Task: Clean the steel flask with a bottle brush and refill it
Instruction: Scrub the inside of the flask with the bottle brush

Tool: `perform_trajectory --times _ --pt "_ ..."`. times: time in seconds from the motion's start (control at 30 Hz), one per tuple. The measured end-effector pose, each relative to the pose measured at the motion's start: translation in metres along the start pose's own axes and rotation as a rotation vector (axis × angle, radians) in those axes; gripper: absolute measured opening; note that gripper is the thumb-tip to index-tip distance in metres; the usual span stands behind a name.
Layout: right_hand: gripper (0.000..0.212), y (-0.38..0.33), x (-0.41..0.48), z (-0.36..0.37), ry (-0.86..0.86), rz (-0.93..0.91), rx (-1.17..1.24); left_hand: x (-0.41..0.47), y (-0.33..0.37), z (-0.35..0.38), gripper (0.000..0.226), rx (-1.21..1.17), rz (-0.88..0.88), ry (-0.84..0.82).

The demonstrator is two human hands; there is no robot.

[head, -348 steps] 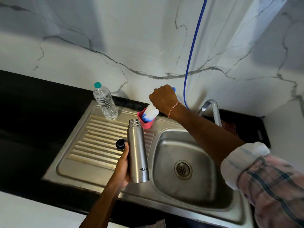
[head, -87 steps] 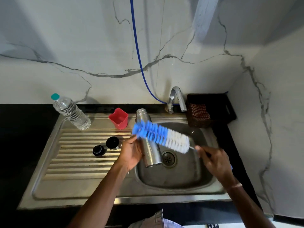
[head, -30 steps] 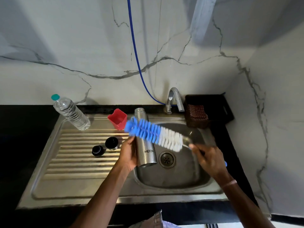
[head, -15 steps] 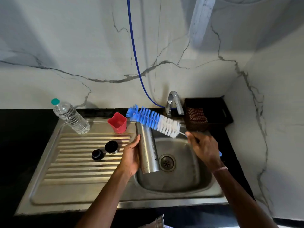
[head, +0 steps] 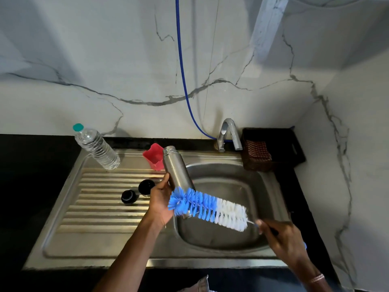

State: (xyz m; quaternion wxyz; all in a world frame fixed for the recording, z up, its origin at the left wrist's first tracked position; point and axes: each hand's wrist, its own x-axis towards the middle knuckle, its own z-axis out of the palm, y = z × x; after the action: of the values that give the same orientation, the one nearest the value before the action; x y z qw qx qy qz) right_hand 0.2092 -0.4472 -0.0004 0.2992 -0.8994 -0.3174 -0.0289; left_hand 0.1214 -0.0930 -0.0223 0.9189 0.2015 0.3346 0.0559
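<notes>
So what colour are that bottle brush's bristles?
The bottle brush is blue toward the tip, white nearer the handle; head view.

- Black counter [head: 31, 165] runs along the wall, with a steel sink unit [head: 101, 256] set into it
- On the ribbed drainboard [head: 94, 209]: a small black cap [head: 128, 196] just beside a larger black cap [head: 146, 187]
- At the drainboard's back edge: a plastic water bottle [head: 95, 147] and a red cup [head: 154, 158]
- A dark basket [head: 271, 148] sits on the counter, right of the tap [head: 228, 133]

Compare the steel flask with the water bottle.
The steel flask is opaque metal; the water bottle is clear plastic. The flask's mouth is uncapped; the bottle wears a teal cap. The left hand holds the flask; the bottle stands untouched on the drainboard. Both are slim cylinders.
</notes>
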Motion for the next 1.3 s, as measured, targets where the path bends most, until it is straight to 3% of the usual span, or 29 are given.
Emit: perform_trajectory --times 0.1,0.23,0.37,0.47,0.6,0.7,0.87,1.0,1.3 --pt "0.04 -0.003 0.033 0.002 0.062 0.044 -0.039 -0.001 -0.008 0.009 0.034 0.031 0.048 -0.018" --pt "0.059 -0.006 0.093 0.018 0.156 0.126 -0.09 -0.003 -0.022 0.019 0.048 0.076 0.039 -0.036" --pt "0.056 -0.021 0.121 0.024 0.107 0.165 -0.071 -0.008 -0.029 0.024 0.027 0.116 0.083 -0.115" --pt "0.052 -0.03 0.105 0.023 0.084 0.142 -0.024 -0.009 -0.024 0.022 0.028 0.115 0.104 -0.104" --pt "0.048 -0.021 0.055 0.023 0.044 0.063 0.044 -0.009 -0.012 0.017 0.056 0.064 0.158 0.017" --pt "0.051 -0.01 0.016 0.019 -0.025 0.07 0.132 -0.009 -0.001 0.012 0.038 0.022 0.139 0.05" --pt "0.06 -0.004 0.0 0.007 -0.052 0.089 0.141 -0.006 0.012 0.006 0.061 -0.054 0.108 0.075" --pt "0.048 -0.021 0.028 0.019 -0.005 0.154 0.138 -0.006 0.002 0.019 0.044 -0.034 0.136 0.07" --pt "0.049 -0.02 -0.006 0.031 0.035 0.314 0.338 -0.006 0.003 0.039 0.052 -0.123 0.159 0.055"
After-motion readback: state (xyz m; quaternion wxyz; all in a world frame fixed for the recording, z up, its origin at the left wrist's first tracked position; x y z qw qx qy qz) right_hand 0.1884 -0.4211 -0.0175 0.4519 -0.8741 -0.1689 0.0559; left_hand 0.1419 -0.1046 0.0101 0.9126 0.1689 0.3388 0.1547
